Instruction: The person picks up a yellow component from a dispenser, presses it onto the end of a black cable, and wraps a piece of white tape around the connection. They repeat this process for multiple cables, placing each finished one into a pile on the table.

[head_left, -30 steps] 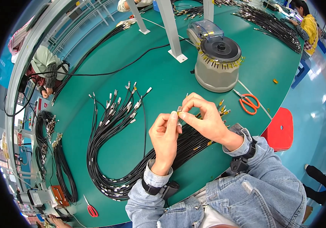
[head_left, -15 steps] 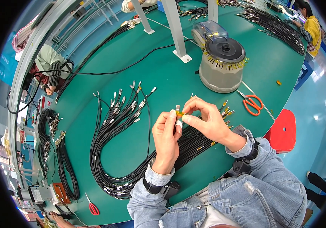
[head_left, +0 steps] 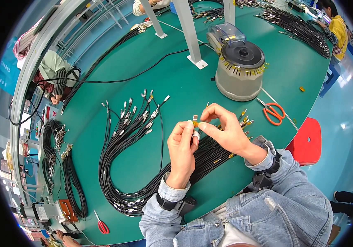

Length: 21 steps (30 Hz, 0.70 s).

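Observation:
In front of me my left hand is closed, pinching a black cable just below its silver metal plug. A small piece of amber tape sits around the cable under the plug. My right hand has thumb and index finger brought together at the tape's edge; the fingertips partly hide it. White covers show on a left fingertip. Under and left of my hands lies a large bundle of black cables, curved in a U, with silver plugs fanned out at its far left end. Amber-taped plugs lie beside my right hand.
A round tape dispenser with yellow strips stands beyond my hands. Orange-handled scissors lie to its right, red-handled scissors at front left. A metal post rises from the green table. A red stool stands right; people sit around.
Both hands stay at the plug. My left hand and the plug have shifted slightly right, and the right fingertips have moved a little along the tape.

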{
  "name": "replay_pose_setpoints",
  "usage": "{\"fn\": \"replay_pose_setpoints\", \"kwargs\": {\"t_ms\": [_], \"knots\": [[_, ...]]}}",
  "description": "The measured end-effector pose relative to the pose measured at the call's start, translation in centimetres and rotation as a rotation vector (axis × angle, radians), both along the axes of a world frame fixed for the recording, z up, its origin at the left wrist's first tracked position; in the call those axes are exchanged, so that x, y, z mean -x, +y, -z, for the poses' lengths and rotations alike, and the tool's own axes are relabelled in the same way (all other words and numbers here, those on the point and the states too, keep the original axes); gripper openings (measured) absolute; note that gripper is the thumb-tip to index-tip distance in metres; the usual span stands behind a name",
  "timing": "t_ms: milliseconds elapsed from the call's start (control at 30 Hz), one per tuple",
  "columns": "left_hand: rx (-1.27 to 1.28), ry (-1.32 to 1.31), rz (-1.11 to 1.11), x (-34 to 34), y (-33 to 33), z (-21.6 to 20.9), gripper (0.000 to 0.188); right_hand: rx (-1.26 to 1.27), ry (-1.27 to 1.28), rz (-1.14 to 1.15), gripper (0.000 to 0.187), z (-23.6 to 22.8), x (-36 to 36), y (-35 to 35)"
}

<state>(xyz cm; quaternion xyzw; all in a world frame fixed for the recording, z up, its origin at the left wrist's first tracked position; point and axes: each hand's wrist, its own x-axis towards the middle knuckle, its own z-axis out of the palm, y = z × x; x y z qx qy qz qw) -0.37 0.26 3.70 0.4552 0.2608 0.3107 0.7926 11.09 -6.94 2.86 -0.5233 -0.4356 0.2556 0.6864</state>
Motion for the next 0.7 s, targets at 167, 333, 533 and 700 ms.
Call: {"fn": "replay_pose_setpoints", "kwargs": {"t_ms": [167, 333, 533, 700], "knots": [[-0.031, -0.014, 0.017, -0.2, -0.2, 0.5, 0.015, 0.034, 0.032, 0.002, 0.010, -0.2, 0.1, 0.0], [-0.034, -0.023, 0.035, -0.1, -0.2, 0.6, 0.013, 0.061, -0.007, -0.076, 0.010, 0.2, -0.6, -0.3], [-0.060, -0.041, 0.049, -0.1, 0.0, 0.7, 0.012, -0.041, 0.036, -0.087, 0.008, 0.4, -0.7, -0.2], [-0.141, -0.018, 0.039, 0.0, -0.1, 1.0, 0.015, -0.082, 0.248, -0.170, 0.007, 0.3, -0.9, -0.2]]}}
